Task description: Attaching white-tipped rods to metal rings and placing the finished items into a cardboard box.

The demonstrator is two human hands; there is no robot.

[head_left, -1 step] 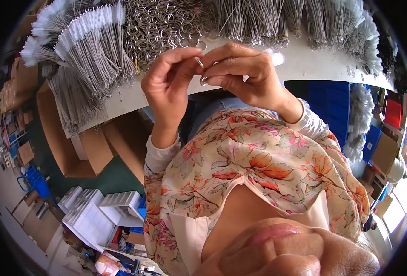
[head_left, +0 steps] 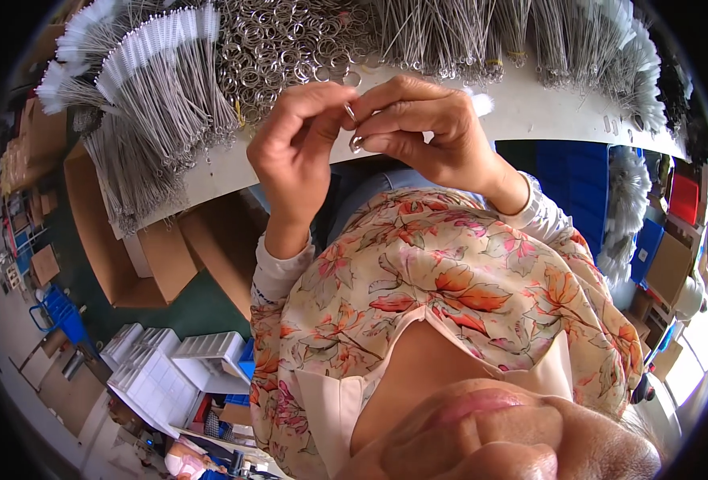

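Both my hands are raised in front of my chest, fingertips meeting over the near edge of the white table [head_left: 542,112]. My left hand [head_left: 296,148] pinches one side of a small shiny metal ring [head_left: 351,114]. Closed on the ring's other side is my right hand [head_left: 430,132]. At the right thumb tip shows a bright rounded metal part [head_left: 356,144]; whether it belongs to the same ring I cannot tell, as the fingers hide the join. Just beyond my left hand lies a heap of loose metal split rings [head_left: 286,48].
Bundles of thin wire brushes with white bristles [head_left: 162,88] lie left of the rings; more wire bundles [head_left: 442,36] lie to the right. Open cardboard boxes [head_left: 150,264] stand below the table on the left, near white crates [head_left: 162,372]. A blue panel [head_left: 562,180] is at right.
My left hand has shifted very slightly to the right, and the metal part at my right thumb sits a touch lower. The grip of both hands looks the same.
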